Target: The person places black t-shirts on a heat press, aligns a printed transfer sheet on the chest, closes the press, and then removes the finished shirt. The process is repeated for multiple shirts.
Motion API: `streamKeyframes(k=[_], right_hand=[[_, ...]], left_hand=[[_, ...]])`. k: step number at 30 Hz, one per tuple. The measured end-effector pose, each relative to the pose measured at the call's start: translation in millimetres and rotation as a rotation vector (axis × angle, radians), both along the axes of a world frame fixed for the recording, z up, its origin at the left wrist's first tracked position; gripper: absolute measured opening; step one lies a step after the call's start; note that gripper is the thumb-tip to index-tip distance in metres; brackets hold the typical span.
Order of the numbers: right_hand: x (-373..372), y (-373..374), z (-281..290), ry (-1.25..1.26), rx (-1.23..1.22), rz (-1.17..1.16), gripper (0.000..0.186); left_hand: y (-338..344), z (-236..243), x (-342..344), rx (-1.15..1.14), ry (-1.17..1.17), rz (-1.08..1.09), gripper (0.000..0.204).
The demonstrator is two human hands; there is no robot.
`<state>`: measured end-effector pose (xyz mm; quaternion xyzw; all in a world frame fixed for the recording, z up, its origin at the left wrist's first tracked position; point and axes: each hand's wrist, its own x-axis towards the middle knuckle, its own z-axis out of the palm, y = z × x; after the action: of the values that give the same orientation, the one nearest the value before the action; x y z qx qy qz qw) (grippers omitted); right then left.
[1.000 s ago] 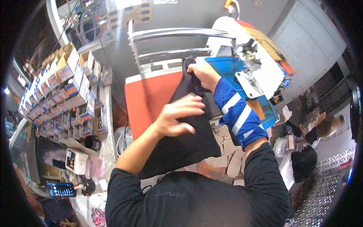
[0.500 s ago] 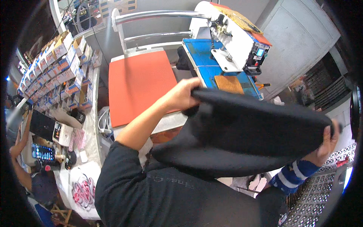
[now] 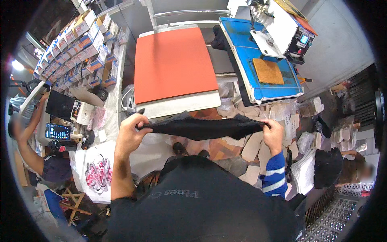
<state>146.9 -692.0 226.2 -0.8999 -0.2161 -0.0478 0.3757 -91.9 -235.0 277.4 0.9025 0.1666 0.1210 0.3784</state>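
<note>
A black cloth (image 3: 201, 128) is stretched between my two hands, seen nearly edge-on as a narrow dark band. Its exact kind does not show. My left hand (image 3: 133, 131) pinches one end between thumb and fingers, and a small dark tip sticks up above that grip. At the other end, my right hand (image 3: 273, 135) is closed on the cloth's corner; a blue-and-white striped band wraps that forearm. Just beyond the cloth lies a flat orange-red pad (image 3: 173, 68) on a pale base.
A white press machine (image 3: 278, 36) with a blue bed (image 3: 252, 42) and a tan square pad (image 3: 268, 71) stands at far right. Stacked boxes (image 3: 80, 48) line the left. Pink-and-white straps (image 3: 98, 173) lie on a white table. Loose sheets (image 3: 254, 147) cover the floor. People are at both sides.
The black cloth, spread wide and raised to the right before, is now lower, level and narrow before my chest. My right hand has come inward; my left has moved left and down.
</note>
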Motion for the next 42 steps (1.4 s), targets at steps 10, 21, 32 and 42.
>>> streamKeyframes(k=[10, 21, 32, 42], right_hand=[[9.4, 110.1, -40.3, 0.073, 0.113, -0.002, 0.012], [40.8, 153.0, 33.3, -0.348, 0.113, -0.031, 0.014], [298.4, 294.3, 143.5, -0.445, -0.104, 0.202, 0.019], [465.3, 453.8, -47.0, 0.559, 0.208, -0.288, 0.024]], left_hand=[[75.7, -64.6, -87.3, -0.400, -0.257, 0.215, 0.015], [116.0, -33.4, -69.1, -0.223, -0.436, 0.258, 0.009], [322.6, 60.6, 153.9, 0.147, -0.299, 0.323, 0.019], [433.1, -110.0, 356.7, -0.712, -0.095, 0.713, 0.017]])
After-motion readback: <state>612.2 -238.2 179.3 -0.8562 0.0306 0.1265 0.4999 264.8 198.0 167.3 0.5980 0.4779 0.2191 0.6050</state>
